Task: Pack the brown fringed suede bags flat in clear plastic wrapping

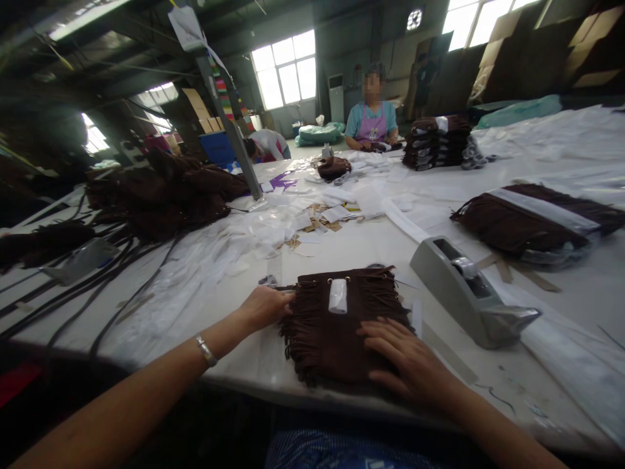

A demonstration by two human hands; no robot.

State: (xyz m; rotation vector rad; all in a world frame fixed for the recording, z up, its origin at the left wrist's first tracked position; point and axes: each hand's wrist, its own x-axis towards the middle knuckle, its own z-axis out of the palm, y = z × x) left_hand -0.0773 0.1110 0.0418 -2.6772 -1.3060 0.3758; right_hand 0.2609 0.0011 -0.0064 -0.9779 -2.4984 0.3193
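A dark brown fringed bag (317,345) lies flat on the table in front of me, with metal eyelets near its top edge. Over its upper middle is a small white wrapped packet (338,296). My left hand (266,307), with a metal bracelet on the wrist, is closed at the bag's upper left edge; the fingertips are partly hidden there. My right hand (405,358) lies flat on the lower right of the bag, fingers stretched out. A grey tape dispenser (461,290) stands to the right of the bag.
Another brown fringed bundle (527,221) lies right, behind the dispenser. A stack of brown bags (434,143) stands near a co-worker (372,124) across the table. Brown bags (166,189) are heaped left, by a metal post (234,130). Paper tags (327,218) and plastic sleeves litter the table.
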